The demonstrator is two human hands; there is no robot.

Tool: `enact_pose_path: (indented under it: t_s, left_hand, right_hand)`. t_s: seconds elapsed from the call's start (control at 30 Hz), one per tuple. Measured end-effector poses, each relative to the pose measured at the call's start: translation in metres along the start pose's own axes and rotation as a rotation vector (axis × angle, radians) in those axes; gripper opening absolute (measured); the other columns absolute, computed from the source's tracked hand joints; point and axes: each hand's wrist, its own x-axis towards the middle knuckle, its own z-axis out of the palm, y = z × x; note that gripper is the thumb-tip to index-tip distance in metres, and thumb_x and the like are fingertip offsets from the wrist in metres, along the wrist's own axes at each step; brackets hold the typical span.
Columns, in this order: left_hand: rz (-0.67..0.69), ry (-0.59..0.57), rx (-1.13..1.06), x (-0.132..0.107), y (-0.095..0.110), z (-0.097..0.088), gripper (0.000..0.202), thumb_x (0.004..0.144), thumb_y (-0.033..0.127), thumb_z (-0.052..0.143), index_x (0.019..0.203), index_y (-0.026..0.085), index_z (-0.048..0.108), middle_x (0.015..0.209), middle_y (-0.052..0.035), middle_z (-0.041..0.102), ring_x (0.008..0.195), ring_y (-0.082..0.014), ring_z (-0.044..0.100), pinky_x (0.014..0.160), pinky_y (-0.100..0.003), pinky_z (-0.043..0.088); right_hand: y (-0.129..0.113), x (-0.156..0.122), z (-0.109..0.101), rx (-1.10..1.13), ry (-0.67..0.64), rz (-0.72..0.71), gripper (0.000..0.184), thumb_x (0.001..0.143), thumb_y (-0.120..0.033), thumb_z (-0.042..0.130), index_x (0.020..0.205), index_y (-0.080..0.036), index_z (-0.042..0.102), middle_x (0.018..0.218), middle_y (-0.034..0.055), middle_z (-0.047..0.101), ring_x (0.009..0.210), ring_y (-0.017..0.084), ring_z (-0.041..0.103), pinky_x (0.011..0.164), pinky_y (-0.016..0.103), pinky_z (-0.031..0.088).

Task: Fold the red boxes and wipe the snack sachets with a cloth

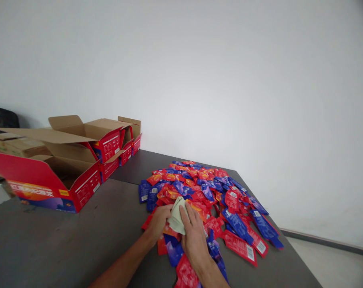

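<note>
A heap of several red and blue sachets (pixel 208 192) covers the right half of a dark table (pixel 79 236). At its near edge both my hands meet on a pale, crumpled cloth-like item (pixel 177 218). My left hand (pixel 159 224) grips its left side with curled fingers. My right hand (pixel 195 236) lies over its right side, fingers pressed onto it. I cannot make out what the pale item is. Sachets lie under and around both wrists.
Several open red cardboard boxes (pixel 76 176) with brown flaps stand in a row along the table's left side, back to the white wall (pixel 229 80). The table's right edge drops to a light floor (pixel 334 260). A dark chair back (pixel 3 118) shows far left.
</note>
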Motion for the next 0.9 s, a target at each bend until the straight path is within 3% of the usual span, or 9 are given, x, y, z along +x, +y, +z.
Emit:
enact_pose_path:
  t_s: [0.07, 0.13, 0.23, 0.33, 0.4, 0.5, 0.63, 0.73, 0.9]
  left_hand:
    - [0.105, 0.060, 0.192, 0.012, 0.000, -0.012, 0.026, 0.072, 0.027, 0.053, 0.083, 0.017, 0.074, 0.087, -0.0092, 0.074, 0.083, -0.0274, 0.065, 0.079, -0.037, 0.050]
    - [0.186, 0.297, 0.417, 0.025, 0.004, -0.027, 0.023, 0.078, 0.028, 0.050, 0.085, 0.020, 0.071, 0.087, -0.0088, 0.073, 0.083, -0.0257, 0.065, 0.080, -0.036, 0.049]
    - [0.372, 0.450, 0.901, 0.044, 0.011, -0.051, 0.024, 0.084, 0.021, 0.050, 0.098, 0.019, 0.069, 0.106, -0.0124, 0.069, 0.106, -0.0269, 0.060, 0.099, -0.038, 0.041]
    - [0.304, 0.547, 1.370, 0.058, 0.011, -0.071, 0.024, 0.085, 0.020, 0.053, 0.103, 0.011, 0.066, 0.110, -0.0202, 0.066, 0.111, -0.0325, 0.056, 0.100, -0.044, 0.037]
    - [0.192, 0.581, 1.485, 0.064, 0.006, -0.081, 0.027, 0.083, 0.022, 0.056, 0.105, 0.008, 0.064, 0.109, -0.0224, 0.065, 0.108, -0.0340, 0.058, 0.096, -0.043, 0.039]
    - [0.139, 0.569, 1.359, 0.069, 0.000, -0.093, 0.031, 0.081, 0.022, 0.059, 0.108, 0.008, 0.062, 0.110, -0.0228, 0.066, 0.106, -0.0321, 0.062, 0.090, -0.037, 0.042]
    - [0.157, 0.571, 0.863, 0.065, 0.010, -0.099, 0.040, 0.069, 0.017, 0.071, 0.108, 0.014, 0.066, 0.106, -0.0154, 0.071, 0.099, -0.0292, 0.066, 0.083, -0.033, 0.045]
    - [0.215, 0.509, 0.461, 0.055, 0.029, -0.089, 0.034, 0.063, 0.016, 0.076, 0.097, 0.019, 0.072, 0.098, -0.0082, 0.075, 0.091, -0.0258, 0.068, 0.078, -0.030, 0.047]
    - [0.170, 0.427, 0.241, 0.031, 0.049, -0.056, 0.026, 0.073, 0.029, 0.072, 0.097, 0.019, 0.072, 0.085, -0.0039, 0.075, 0.069, -0.0200, 0.067, 0.064, -0.029, 0.050]
  right_hand:
    - [0.002, 0.001, 0.003, -0.023, 0.004, 0.014, 0.086, 0.072, 0.003, 0.046, 0.150, -0.033, 0.038, 0.156, 0.0063, 0.039, 0.135, 0.031, 0.044, 0.104, 0.053, 0.045]
    - [0.005, 0.002, 0.005, -0.038, 0.022, 0.023, 0.087, 0.070, 0.003, 0.047, 0.148, -0.033, 0.042, 0.154, 0.0058, 0.043, 0.129, 0.031, 0.048, 0.101, 0.052, 0.047]
    - [0.008, 0.004, 0.008, -0.061, 0.046, 0.043, 0.084, 0.067, 0.004, 0.047, 0.144, -0.031, 0.049, 0.149, 0.0061, 0.048, 0.123, 0.030, 0.051, 0.099, 0.051, 0.047]
    - [0.009, 0.006, 0.008, -0.078, 0.043, 0.059, 0.086, 0.066, 0.005, 0.045, 0.143, -0.032, 0.050, 0.147, 0.0055, 0.050, 0.122, 0.030, 0.051, 0.099, 0.050, 0.046]
    - [0.010, 0.008, 0.008, -0.067, 0.047, 0.058, 0.089, 0.066, 0.005, 0.044, 0.146, -0.034, 0.045, 0.146, 0.0050, 0.051, 0.123, 0.030, 0.051, 0.101, 0.050, 0.046]
    - [0.014, 0.009, 0.009, -0.008, 0.073, 0.063, 0.096, 0.064, 0.006, 0.042, 0.151, -0.034, 0.037, 0.144, 0.0058, 0.052, 0.126, 0.028, 0.050, 0.104, 0.048, 0.045]
    - [0.025, 0.012, 0.010, 0.111, 0.134, 0.065, 0.090, 0.066, 0.003, 0.042, 0.150, -0.029, 0.038, 0.142, 0.0071, 0.052, 0.129, 0.025, 0.050, 0.107, 0.046, 0.045]
    - [0.031, 0.017, 0.007, 0.187, 0.189, 0.070, 0.080, 0.070, -0.001, 0.043, 0.147, -0.024, 0.044, 0.142, 0.0084, 0.053, 0.129, 0.024, 0.050, 0.109, 0.045, 0.044]
    - [0.017, 0.032, -0.008, 0.252, 0.211, 0.071, 0.071, 0.070, -0.003, 0.045, 0.139, -0.021, 0.052, 0.138, 0.0088, 0.057, 0.128, 0.023, 0.053, 0.110, 0.042, 0.043]
